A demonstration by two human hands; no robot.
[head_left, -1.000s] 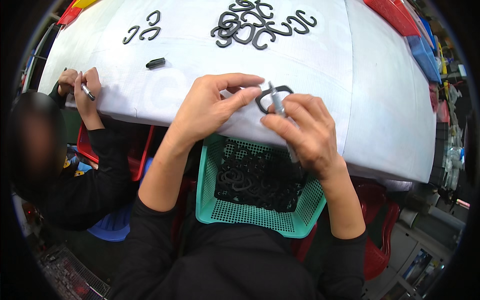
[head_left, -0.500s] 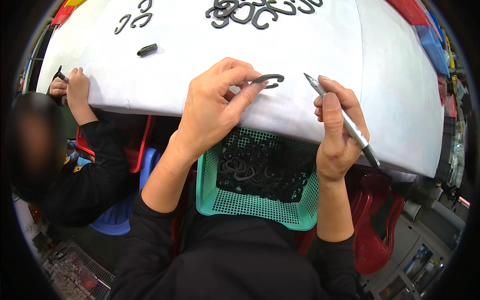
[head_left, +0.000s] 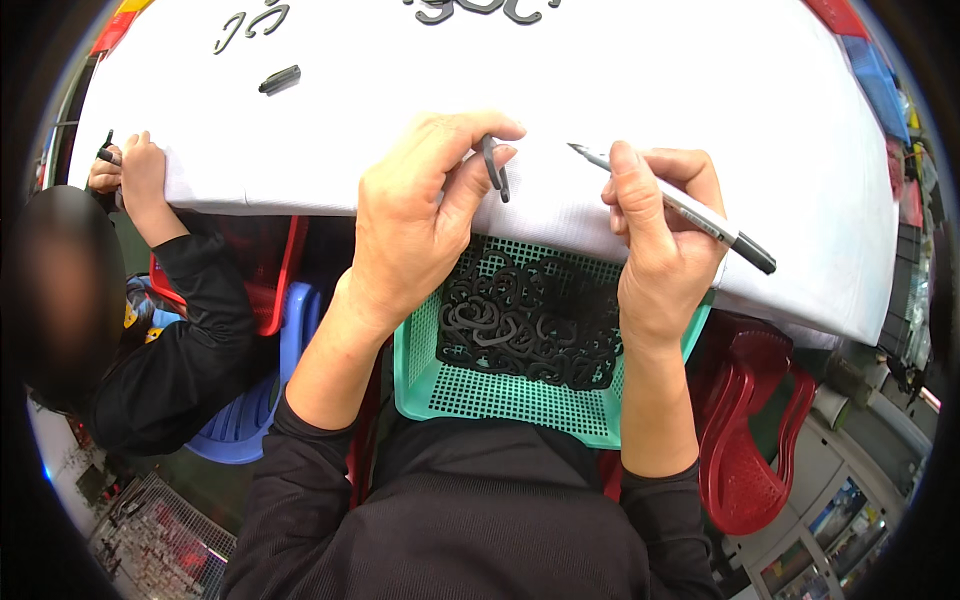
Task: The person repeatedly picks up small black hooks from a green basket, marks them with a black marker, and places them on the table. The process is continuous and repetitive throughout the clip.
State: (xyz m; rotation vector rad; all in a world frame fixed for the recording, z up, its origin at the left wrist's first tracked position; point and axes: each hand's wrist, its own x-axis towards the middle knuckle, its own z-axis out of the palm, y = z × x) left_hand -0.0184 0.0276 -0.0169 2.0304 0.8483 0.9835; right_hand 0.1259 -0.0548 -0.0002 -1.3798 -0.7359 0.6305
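Note:
My left hand pinches a black C-shaped hook between thumb and fingers, above the table's near edge. The hook stands roughly upright, its curved end pointing down. In my right hand lies a grey and black marker pen, gripped like a writing tool. Its dark bare tip points left toward the hook, with a gap between them. Below both hands, a green mesh basket at my lap holds a heap of similar black hooks.
A black marker cap lies on the white-covered table. More hooks rest at the far left and far middle. On the left, a co-worker's hand works beside a dark pen. Red stools stand at right.
The hook in my left hand has turned from lying sideways to upright. My right hand and the marker have shifted left, nearer to it. The view has tilted slightly down.

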